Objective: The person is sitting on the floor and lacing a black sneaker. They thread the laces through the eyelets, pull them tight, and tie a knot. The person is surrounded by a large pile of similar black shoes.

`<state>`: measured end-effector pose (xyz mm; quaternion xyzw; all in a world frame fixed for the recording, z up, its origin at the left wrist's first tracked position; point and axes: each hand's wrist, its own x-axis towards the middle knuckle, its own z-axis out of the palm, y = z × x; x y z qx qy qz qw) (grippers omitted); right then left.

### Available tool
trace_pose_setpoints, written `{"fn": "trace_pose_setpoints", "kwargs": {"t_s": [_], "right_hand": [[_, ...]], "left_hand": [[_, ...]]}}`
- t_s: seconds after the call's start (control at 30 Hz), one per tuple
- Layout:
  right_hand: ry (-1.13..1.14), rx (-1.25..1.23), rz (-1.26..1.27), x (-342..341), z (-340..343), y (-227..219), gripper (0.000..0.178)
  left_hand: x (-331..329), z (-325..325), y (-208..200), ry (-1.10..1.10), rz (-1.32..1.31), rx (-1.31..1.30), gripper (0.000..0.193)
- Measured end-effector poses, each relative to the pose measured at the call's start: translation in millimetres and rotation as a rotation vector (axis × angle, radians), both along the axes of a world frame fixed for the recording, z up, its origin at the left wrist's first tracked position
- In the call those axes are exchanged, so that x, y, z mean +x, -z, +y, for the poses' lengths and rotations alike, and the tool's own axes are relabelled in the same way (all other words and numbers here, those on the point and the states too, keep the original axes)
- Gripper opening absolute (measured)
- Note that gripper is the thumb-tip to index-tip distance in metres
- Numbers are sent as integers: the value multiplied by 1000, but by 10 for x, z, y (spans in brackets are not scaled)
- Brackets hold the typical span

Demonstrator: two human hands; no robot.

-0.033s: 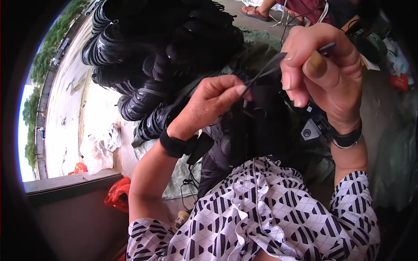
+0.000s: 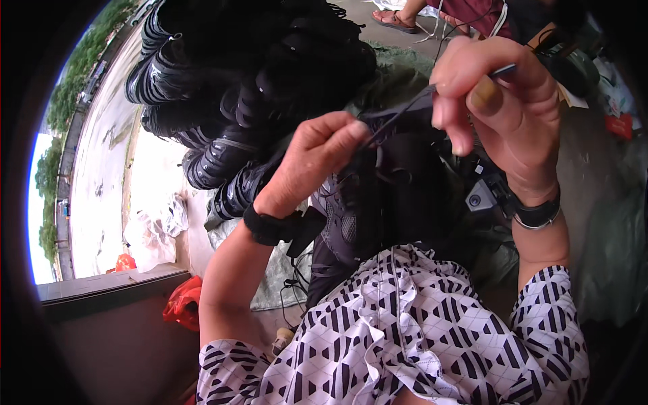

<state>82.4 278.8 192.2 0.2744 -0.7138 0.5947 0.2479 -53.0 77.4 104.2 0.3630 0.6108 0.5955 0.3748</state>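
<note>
A thin dark cord (image 2: 398, 119) runs in loose strands between my two hands. My left hand (image 2: 314, 158) is closed, its thumb and forefinger pinching the cord. Up and to the right, my right hand (image 2: 503, 111) has curled fingers closed on the cord's other part. A thin, stiff-looking dark tip (image 2: 503, 69) sticks out beside its forefinger; whether it belongs to the cord or is a separate tool, I cannot tell. Below my hands lies a dark item with grey mesh (image 2: 345, 226), perhaps a shoe part. Much of it merges with the dark area in my lap.
A tall pile of black, stacked, curved pieces (image 2: 233, 101) stands at far left. A small grey camera-like device (image 2: 480, 197) sits by my right wrist. Red plastic bag (image 2: 182, 304) and white plastic bags (image 2: 152, 236) lie left. Another person's sandalled foot (image 2: 398, 20) shows at the top.
My left hand has drawn a little to the left and down, with the cord strands spreading wider between the hands. My right hand has shifted slightly left.
</note>
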Motion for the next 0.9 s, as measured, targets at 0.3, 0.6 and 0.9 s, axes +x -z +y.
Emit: {"fn": "trace_pose_setpoints", "kwargs": {"t_s": [0.3,0.6,0.9], "right_hand": [[-304,-915,-425,21,847,891,18],[582,74,-882,-52,483,1765,12],[389,51,-798,-25,-149,1527,5]], "left_hand": [[-322,-744,503,-583,-457,209,25],[-170,-908,680,-700,-607,363,26],[41,-970,369,-71,-733,684,29]]}}
